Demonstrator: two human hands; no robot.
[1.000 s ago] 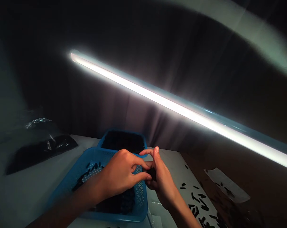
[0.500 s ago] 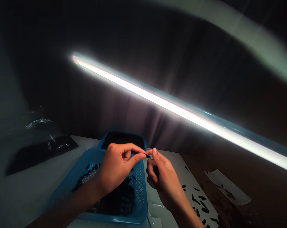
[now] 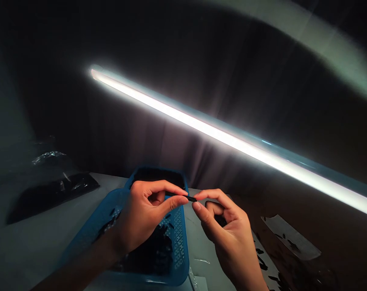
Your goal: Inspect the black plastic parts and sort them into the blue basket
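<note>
Bright fluorescent tube (image 3: 201, 122) above, plastic bag of black pieces (image 3: 52, 196) on the white table (image 3: 49, 242), creased paper sheet (image 3: 291, 237) to the right.

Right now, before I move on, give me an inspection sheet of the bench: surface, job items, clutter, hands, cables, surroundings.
Surface: white table, dimly lit.
Job's things: small black piece; blue perforated basket holding black pieces; second blue basket behind it, dark contents.
Clutter: scattered black pieces on the table's right; black plastic-wrapped bag at left.
Hands: left hand pinches the piece; right hand curled, forefinger tip by the piece's end, a dark patch in its fingers unclear.
Cables: nothing seen.
Surroundings: lit tube lamp; white sheet on a brown surface at right.
</note>
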